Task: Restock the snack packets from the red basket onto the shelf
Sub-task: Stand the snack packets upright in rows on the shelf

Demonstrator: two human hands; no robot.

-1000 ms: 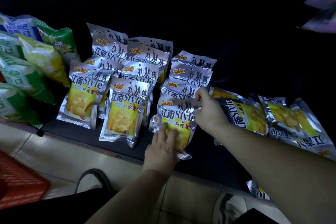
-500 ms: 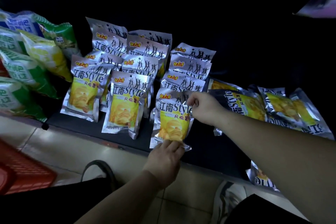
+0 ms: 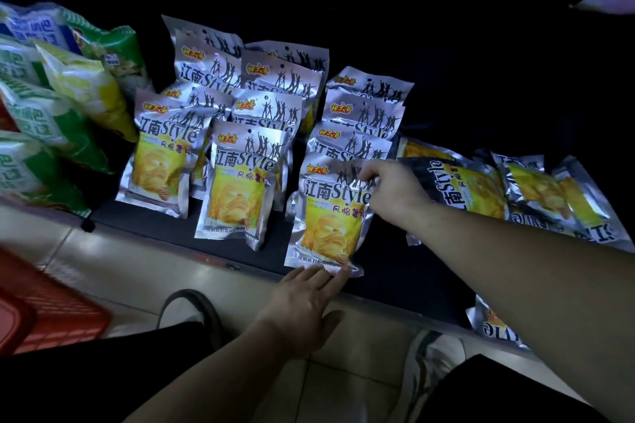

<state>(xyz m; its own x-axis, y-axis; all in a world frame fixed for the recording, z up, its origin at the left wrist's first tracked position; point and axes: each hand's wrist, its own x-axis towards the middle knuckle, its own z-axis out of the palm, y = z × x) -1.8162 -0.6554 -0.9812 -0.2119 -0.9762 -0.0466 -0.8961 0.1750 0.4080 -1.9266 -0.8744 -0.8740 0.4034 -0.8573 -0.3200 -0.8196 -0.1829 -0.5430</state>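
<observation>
- Right hand [image 3: 395, 194] pinches front packet [image 3: 330, 216] top; left hand [image 3: 304, 306], flat, touches its base.
- We fear it topples off the shelf [image 3: 395, 285] at the near edge on release.

Red basket [image 3: 58, 316]: cut by left edge, motion-blurred.
Green packets [image 3: 41, 120] at left: blurred, print illegible, cut by the edge.
Shelf [image 3: 388, 269] rear: dark, nothing discernible.
Front packet [image 3: 330, 216]: top right corner covered by right hand [image 3: 395, 192]; bottom print too small.
Lower-right packet [image 3: 494, 326]: half-hidden behind right forearm [image 3: 515, 268].

Upright packet rows [image 3: 240, 182] on the shelf [image 3: 388, 271], other bags [image 3: 51, 120] left, flat-lying packets [image 3: 536, 196] right, basket [image 3: 58, 312] on floor [image 3: 137, 268] front-left
</observation>
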